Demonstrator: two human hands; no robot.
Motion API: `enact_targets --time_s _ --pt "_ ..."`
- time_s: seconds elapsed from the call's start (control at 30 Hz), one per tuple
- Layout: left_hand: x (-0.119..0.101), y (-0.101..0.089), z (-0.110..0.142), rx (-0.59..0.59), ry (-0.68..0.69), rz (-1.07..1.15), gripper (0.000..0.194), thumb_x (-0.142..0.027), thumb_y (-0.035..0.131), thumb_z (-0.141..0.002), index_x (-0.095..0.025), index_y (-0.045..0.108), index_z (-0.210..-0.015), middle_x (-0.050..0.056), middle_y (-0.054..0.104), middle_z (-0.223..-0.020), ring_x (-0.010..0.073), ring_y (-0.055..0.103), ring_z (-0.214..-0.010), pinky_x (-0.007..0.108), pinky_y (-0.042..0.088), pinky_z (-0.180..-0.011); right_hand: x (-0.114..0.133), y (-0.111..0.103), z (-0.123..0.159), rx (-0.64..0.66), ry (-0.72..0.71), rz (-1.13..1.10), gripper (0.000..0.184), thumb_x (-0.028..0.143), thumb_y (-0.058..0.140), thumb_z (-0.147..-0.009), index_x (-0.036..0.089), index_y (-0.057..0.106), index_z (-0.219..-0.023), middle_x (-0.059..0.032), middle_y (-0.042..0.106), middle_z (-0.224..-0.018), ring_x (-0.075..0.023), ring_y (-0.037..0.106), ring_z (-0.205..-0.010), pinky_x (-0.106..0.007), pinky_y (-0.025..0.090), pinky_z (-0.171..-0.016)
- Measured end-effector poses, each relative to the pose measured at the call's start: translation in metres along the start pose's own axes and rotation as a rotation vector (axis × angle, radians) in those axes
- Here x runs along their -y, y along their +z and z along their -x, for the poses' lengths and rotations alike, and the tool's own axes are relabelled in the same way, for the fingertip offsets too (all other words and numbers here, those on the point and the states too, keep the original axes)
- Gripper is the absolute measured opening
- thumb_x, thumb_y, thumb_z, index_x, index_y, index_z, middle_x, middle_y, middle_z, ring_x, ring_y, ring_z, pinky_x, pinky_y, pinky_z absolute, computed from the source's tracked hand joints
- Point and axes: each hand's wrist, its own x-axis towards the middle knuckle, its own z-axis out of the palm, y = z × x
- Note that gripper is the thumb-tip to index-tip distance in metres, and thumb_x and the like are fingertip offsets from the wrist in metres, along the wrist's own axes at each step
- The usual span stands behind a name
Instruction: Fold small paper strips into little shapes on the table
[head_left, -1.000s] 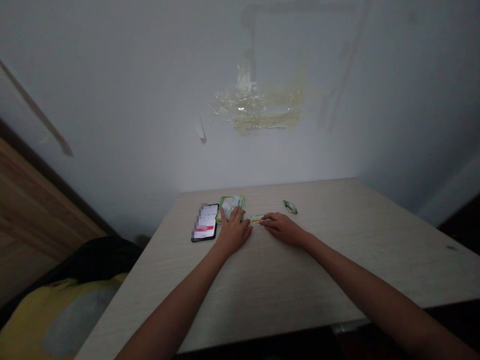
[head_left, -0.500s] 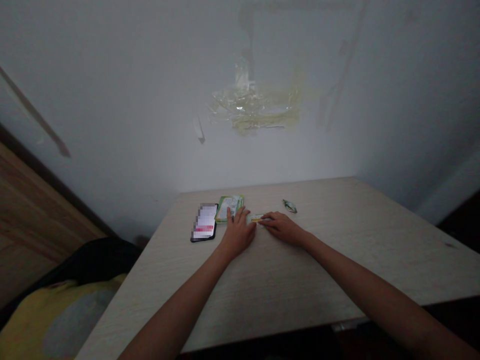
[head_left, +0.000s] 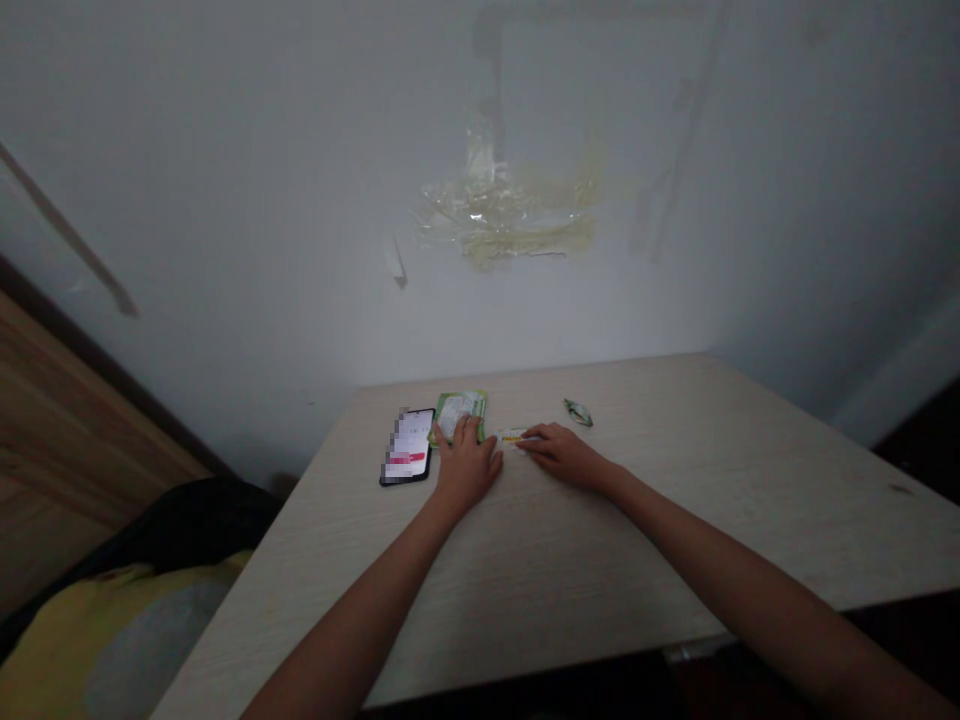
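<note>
My left hand point(head_left: 466, 462) lies palm down on the wooden table point(head_left: 675, 520), its fingers spread over the near edge of a green packet point(head_left: 459, 409). My right hand point(head_left: 564, 455) rests beside it, fingertips pressed flat on a small white strip with a yellow mark point(head_left: 512, 437). A phone point(head_left: 408, 446) with its screen lit lies just left of my left hand.
A small crumpled green wrapper point(head_left: 578, 412) lies on the table behind my right hand. A grey wall with old tape marks point(head_left: 510, 215) stands behind the table. A dark and yellow cloth heap point(head_left: 135, 620) sits at the lower left, beside a wooden panel point(head_left: 52, 440).
My left hand slid right toward the strip, then back left onto the green packet. My right hand has stayed on the strip.
</note>
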Motion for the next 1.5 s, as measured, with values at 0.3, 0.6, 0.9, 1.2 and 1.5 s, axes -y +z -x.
enact_targets --time_s 0.3,0.6,0.9,1.2,1.5 --pt "-0.005 -0.014 -0.005 -0.02 0.166 0.025 0.023 -0.036 0.053 -0.089 -0.029 0.071 -0.101 0.005 0.053 -0.141 0.035 0.034 -0.139 0.076 -0.006 -0.108 0.0 0.001 0.0 -0.005 -0.006 0.037 0.034 0.028 0.047 -0.098 0.025 0.061 -0.128 -0.0108 0.063 -0.12 -0.0226 0.056 -0.111 -0.041 0.045 -0.097" --pt "-0.002 -0.004 0.001 -0.004 -0.058 0.04 0.027 -0.038 0.054 -0.088 -0.029 0.069 -0.108 0.013 0.044 -0.147 0.0367 0.033 -0.138 0.079 0.001 -0.106 -0.004 0.004 0.0 -0.001 -0.004 0.03 0.035 0.029 0.048 -0.097 0.029 0.059 -0.131 -0.0093 0.061 -0.122 -0.0224 0.055 -0.111 -0.04 0.044 -0.097" --pt "-0.001 -0.01 -0.001 -0.019 0.073 0.049 0.023 -0.036 0.055 -0.087 -0.03 0.069 -0.105 0.006 0.048 -0.145 0.0358 0.033 -0.139 0.078 -0.002 -0.107 0.001 0.0 0.0 -0.006 -0.008 0.023 0.034 0.028 0.045 -0.098 0.026 0.06 -0.13 -0.011 0.062 -0.121 -0.0224 0.056 -0.111 -0.041 0.044 -0.097" --pt "-0.002 -0.01 0.0 -0.037 0.129 0.074 0.023 -0.035 0.055 -0.087 -0.031 0.071 -0.104 0.004 0.05 -0.144 0.0355 0.036 -0.137 0.079 -0.003 -0.107 -0.001 0.002 0.0 -0.002 -0.018 0.039 0.036 0.027 0.047 -0.097 0.026 0.059 -0.131 -0.0112 0.062 -0.121 -0.0226 0.055 -0.111 -0.041 0.044 -0.097" --pt "-0.001 -0.009 0.0 -0.001 0.187 0.114 0.024 -0.034 0.053 -0.09 -0.033 0.069 -0.108 0.001 0.047 -0.147 0.034 0.035 -0.138 0.08 0.0 -0.107 0.001 0.0 0.0 0.016 -0.014 0.05 0.035 0.027 0.047 -0.097 0.025 0.059 -0.13 -0.0113 0.062 -0.123 -0.0231 0.055 -0.113 -0.042 0.043 -0.099"
